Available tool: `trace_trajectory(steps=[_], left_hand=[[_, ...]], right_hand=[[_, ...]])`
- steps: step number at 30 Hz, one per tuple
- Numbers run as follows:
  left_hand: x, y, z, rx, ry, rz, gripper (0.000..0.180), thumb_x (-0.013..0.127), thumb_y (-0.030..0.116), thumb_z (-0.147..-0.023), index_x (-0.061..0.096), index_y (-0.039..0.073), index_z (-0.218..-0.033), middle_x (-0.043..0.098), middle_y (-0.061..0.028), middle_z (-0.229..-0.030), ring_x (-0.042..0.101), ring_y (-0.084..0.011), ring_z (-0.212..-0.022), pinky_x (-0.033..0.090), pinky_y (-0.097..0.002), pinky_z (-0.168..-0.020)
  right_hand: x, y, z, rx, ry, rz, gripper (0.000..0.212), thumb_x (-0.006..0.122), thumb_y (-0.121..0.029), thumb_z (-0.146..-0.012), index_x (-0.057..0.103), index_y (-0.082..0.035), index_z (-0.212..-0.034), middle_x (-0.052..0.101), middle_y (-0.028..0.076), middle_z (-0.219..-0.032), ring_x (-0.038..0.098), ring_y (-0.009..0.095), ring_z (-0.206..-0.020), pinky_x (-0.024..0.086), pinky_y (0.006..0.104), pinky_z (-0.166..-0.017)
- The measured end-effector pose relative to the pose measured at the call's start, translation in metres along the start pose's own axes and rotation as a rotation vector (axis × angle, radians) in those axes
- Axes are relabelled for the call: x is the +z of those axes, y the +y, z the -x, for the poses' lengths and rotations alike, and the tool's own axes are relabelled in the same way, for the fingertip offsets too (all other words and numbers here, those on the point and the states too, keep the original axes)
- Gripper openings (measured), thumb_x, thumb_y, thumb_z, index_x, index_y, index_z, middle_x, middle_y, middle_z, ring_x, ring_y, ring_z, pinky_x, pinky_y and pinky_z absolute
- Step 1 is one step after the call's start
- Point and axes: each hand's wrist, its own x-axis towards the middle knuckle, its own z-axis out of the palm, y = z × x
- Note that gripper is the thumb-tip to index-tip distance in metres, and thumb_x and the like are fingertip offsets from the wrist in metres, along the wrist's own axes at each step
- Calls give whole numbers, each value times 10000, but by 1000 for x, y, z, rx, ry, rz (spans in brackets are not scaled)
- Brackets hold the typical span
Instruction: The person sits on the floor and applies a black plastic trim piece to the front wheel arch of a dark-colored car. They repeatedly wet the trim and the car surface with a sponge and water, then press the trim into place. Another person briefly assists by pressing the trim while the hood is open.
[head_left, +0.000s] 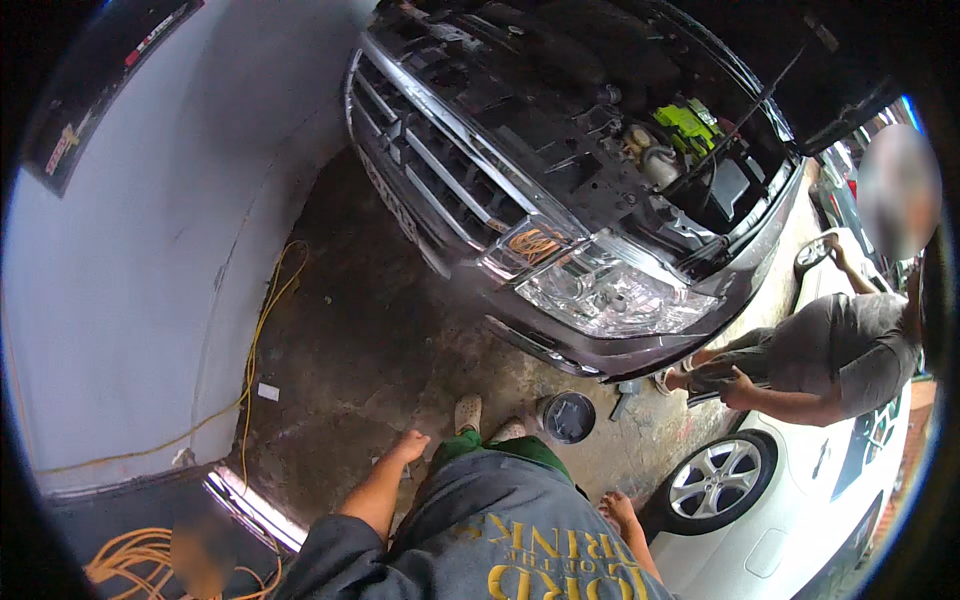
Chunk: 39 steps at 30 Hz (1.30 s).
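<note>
My left hand [408, 446] hangs to the left of my body, its fingers curled closed; whatever is inside them, if anything, is hidden. On the other side, my right hand [618, 507] is low beside my hip with bent fingers, partly covered by my shirt, and I cannot make out what it grips. Neither hand touches the dark car [470, 140] in front of me, whose bonnet is raised over the engine bay. Its clear headlight [615, 290] faces me. A black bucket [568, 417] stands on the floor just ahead of my feet.
A person [830, 350] in grey stands to the right, between the dark car and a white car [800, 490]. A yellow cord [250, 375] runs along the white wall [240, 120]. Orange cable [130, 560] lies coiled at lower left, near a bright strip light [255, 510].
</note>
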Motion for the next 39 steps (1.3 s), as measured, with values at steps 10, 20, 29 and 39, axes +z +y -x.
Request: trace_trajectory(steps=[10,20,29,39], left_hand=[[-14,45,-16,143,283,247,533,568,353,-974,555,-19,-1356,564,-267,-1404,529,-397,-1323,426,-446,-1077],[-84,350,-115,358,452,296,792,465,107,-887,132,-86,-1580,114,-268,-1672,132,-359,-1560,129,-388,-1273],[-93,339,-196,113,393,358,752,427,56,-873,219,19,-1595,228,-222,-1656,201,-356,-1544,193,-415,-1254],[-142,307,-229,109,74,158,606,444,132,-954,356,9,-1541,404,-217,-1571,363,-334,-1471,315,-425,-1180]], right_hand=[[-2,-43,-29,-158,-103,-67,317,590,-114,-984,581,17,-1273,710,139,-1108,724,229,-813,565,328,-613],[-51,19,23,89,3,26,309,583,-160,-992,577,-48,-1280,705,109,-1041,706,235,-797,550,374,-594],[34,-36,91,122,121,31,352,609,-137,-969,587,19,-1284,704,143,-1072,719,254,-835,546,387,-580],[144,-95,107,175,203,-345,453,630,-187,-968,570,11,-1371,707,154,-1186,725,230,-984,531,337,-743]])
